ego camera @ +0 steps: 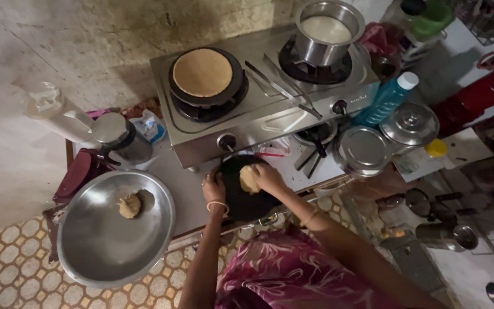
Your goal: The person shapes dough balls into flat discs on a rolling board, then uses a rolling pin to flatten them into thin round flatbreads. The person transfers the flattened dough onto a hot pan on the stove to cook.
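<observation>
My right hand [269,176] presses on a small flattened piece of dough [249,180] that lies on a round black board [241,197] at the counter's front edge. My left hand [214,189] rests on the board's left rim and steadies it. Behind the board stands a two-burner steel stove [258,114]. A flatbread [202,71] cooks on a dark pan [232,86] on the left burner. A steel pot [327,31] of white liquid sits on the right burner. Metal tongs [284,86] lie between the burners.
A wide steel plate [104,240] at the left holds a lump of dough [129,206]. Steel lidded containers [410,123] and a blue bottle [387,100] stand right of the stove. A steel canister [118,137] and a red cylinder [475,97] flank the counter.
</observation>
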